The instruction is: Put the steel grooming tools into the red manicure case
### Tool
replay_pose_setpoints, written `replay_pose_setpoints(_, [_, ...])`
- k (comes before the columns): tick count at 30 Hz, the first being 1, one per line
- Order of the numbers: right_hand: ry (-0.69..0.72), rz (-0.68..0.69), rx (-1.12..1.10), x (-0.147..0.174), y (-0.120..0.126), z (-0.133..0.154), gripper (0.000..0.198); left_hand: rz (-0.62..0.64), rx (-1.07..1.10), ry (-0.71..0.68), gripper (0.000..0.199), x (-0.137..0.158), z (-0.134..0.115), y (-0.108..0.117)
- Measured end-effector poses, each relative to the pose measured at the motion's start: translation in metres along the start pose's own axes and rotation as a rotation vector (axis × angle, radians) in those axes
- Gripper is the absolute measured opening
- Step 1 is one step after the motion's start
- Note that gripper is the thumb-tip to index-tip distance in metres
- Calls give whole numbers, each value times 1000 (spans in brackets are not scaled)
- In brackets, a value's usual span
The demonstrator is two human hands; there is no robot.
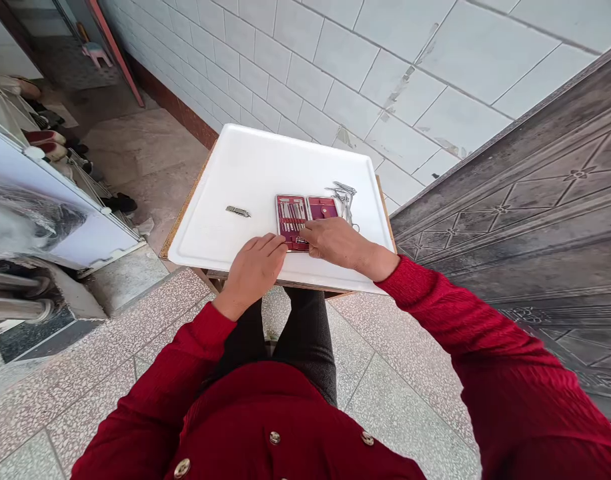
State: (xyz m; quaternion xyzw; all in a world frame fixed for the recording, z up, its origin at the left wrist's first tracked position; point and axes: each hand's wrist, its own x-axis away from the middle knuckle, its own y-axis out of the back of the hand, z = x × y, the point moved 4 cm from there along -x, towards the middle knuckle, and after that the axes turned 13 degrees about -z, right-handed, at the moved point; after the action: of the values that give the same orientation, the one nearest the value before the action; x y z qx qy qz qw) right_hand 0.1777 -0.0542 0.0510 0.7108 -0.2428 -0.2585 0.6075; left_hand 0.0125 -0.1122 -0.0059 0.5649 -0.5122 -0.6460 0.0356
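Note:
A dark red manicure case [280,212] lies unfolded on a white tray [210,233]. Slim metal tools [291,212] stand in a row in its left half; the right half shows a snap flap [324,211]. My left hand [255,270] presses its closed fingers on the case's lower left edge. Over the lower middle of the case, my right hand [338,243] has its fingers drawn together at a small shiny nail clipper [300,240], partly covered by the fingertips. Another nail clipper [238,211] lies apart on the left. Metal nippers and scissors [344,195] lie right of the case, partly hidden.
The tray rests on a small wooden table [185,212] against a white tiled wall [305,60]. A dark patterned door panel [510,200] stands at the right. On the left are a shoe rack [55,150] and a white cabinet side [110,217].

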Motion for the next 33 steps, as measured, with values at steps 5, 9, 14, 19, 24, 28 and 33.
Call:
replay_pose_setpoints(5, [24,39,6,1,5,3,14,-10,-5,-8,30,1,0,0])
replay_pose_setpoints(9, [31,80,-5,0,8,6,15,-13,4,-1,30,1,0,-1])
replay_pose_setpoints(14, [55,78,-26,-3,8,10,15,1,20,16,31,1,0,-1])
replay_pose_setpoints(19, [69,83,-41,-6,6,14,19,-2,12,11,32,0,-1,-1])
replay_pose_setpoints(24, [27,40,-139,-4,3,12,19,-8,15,21,35,-1,-2,0])
replay_pose_setpoints(28, [-9,-26,-226,0,-1,7,20,-11,19,22,36,-1,-3,2])
replay_pose_setpoints(33, [-41,-131,-398,7,-8,-2,25,-3,16,24,36,-1,-2,0])
